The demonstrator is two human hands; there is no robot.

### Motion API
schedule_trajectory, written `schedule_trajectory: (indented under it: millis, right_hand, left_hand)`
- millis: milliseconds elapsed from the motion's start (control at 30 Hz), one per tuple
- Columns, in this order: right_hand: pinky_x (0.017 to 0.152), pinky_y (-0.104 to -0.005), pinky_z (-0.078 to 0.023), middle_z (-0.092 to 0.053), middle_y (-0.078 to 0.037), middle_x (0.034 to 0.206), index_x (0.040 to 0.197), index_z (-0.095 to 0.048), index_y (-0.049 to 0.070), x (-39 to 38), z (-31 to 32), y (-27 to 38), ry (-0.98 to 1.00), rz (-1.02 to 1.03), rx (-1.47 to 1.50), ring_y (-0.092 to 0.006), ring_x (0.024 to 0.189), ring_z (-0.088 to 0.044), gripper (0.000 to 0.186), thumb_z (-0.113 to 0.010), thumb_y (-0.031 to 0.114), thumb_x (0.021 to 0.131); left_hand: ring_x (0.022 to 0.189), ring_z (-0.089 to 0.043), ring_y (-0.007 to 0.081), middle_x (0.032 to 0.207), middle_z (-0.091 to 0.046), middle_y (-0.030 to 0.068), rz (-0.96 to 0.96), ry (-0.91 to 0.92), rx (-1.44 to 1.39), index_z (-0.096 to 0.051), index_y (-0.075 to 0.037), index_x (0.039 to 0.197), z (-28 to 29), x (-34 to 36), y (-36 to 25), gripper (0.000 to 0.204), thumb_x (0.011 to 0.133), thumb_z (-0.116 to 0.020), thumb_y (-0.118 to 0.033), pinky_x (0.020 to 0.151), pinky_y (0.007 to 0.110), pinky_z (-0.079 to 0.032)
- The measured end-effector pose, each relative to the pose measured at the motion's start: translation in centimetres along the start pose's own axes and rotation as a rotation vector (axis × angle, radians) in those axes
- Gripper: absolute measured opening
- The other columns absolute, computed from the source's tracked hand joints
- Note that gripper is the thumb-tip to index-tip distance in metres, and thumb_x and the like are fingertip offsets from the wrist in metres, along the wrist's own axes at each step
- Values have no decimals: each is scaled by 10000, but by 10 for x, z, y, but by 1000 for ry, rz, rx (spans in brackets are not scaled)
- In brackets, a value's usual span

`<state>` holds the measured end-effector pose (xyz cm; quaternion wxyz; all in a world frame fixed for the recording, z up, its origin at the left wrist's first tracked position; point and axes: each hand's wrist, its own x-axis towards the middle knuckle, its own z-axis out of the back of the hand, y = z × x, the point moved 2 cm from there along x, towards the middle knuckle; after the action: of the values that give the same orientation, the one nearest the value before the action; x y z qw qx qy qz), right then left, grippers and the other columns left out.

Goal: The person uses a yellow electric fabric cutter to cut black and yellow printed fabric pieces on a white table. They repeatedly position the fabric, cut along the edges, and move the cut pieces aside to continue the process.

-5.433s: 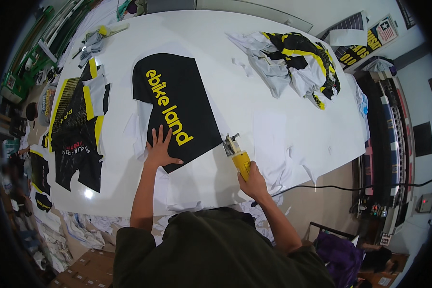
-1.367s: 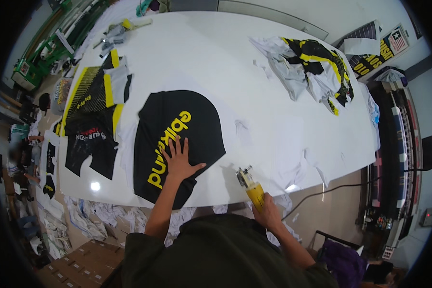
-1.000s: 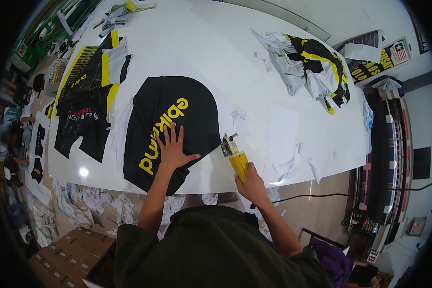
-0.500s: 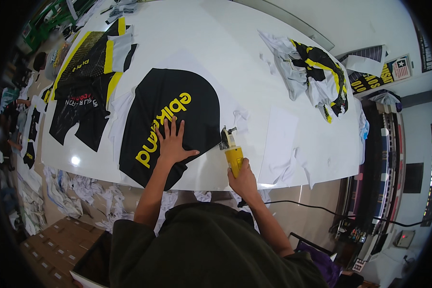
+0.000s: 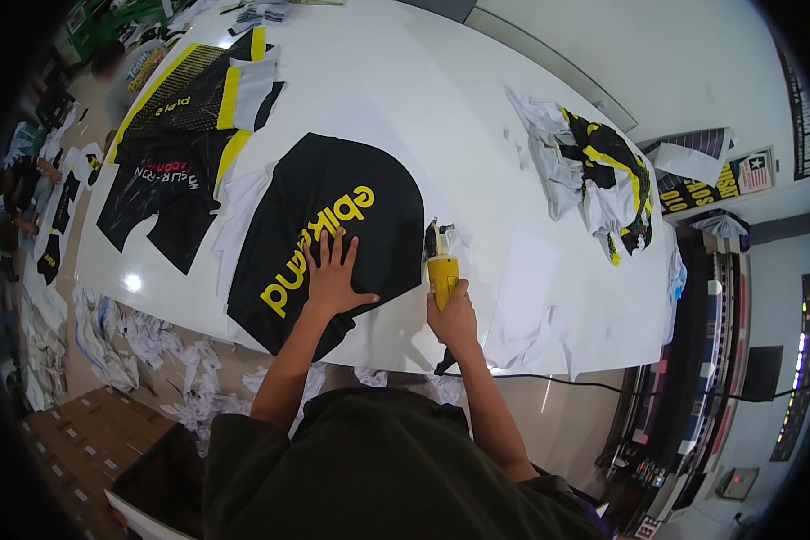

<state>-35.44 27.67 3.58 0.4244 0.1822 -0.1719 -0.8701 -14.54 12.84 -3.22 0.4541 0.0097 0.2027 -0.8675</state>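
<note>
My left hand (image 5: 335, 281) lies flat with spread fingers on a black fabric panel (image 5: 382, 198) with yellow lettering. The panel rests on the white table (image 5: 387, 337), and its right side is curved. In my right hand (image 5: 454, 317) is a yellow handheld electric fabric cutter (image 5: 444, 274), my fingers wrapped round its body. The cutter's metal head is at the panel's right edge. White sheet material (image 5: 459, 238) lies just right of the head. Whether the blade touches the black cloth is too small to tell.
Black-and-yellow garment pieces (image 5: 175, 166) lie at the left; a crumpled bundle of similar cloth (image 5: 603, 180) is at the far right. The cutter's black cord (image 5: 585, 385) runs off right. White scraps (image 5: 153, 337) and cartons (image 5: 85, 450) are on the floor. Another person (image 5: 121, 76) is at the far left.
The cutter has moved away from me, up along the panel's right edge from near its lower right corner. My left hand stays flat on the panel. The view has turned slightly.
</note>
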Motion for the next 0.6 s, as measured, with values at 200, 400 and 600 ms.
schedule_trajectory:
  millis: [200, 400, 600]
  right_hand:
    - [802, -581, -572, -653, -358, 1031, 1218, -393, -40, 45, 7, -4, 37, 41, -54, -540, 919, -686, 540, -699, 308, 941]
    - [838, -575, -572, -652, -367, 1051, 1219, -386, -38, 93, 17, -8, 113, 94, -78, -540, 947, -685, 549, -695, 316, 935]
    - [811, -582, -574, -671, -391, 980, 1167, -396, -42, 135, 27, -3, 121, 198, -103, -557, 905, -687, 539, -722, 309, 920]
  left_hand:
    - [1610, -21, 451, 1753, -84, 197, -11, -16, 22, -245, -140, 1677, -1, 0, 1, 1358, 630, -777, -822, 1229, 728, 11]
    - [1609, -38, 454, 1748, -102, 205, 0, -19, 28, -265, -143, 1672, -3, 1, 1, 1369, 612, -768, -847, 1232, 725, 8]
    - [1608, -53, 458, 1748, -111, 198, 6, -25, -8, -279, -153, 1668, -1, 1, -1, 1375, 591, -802, -828, 1234, 727, 1]
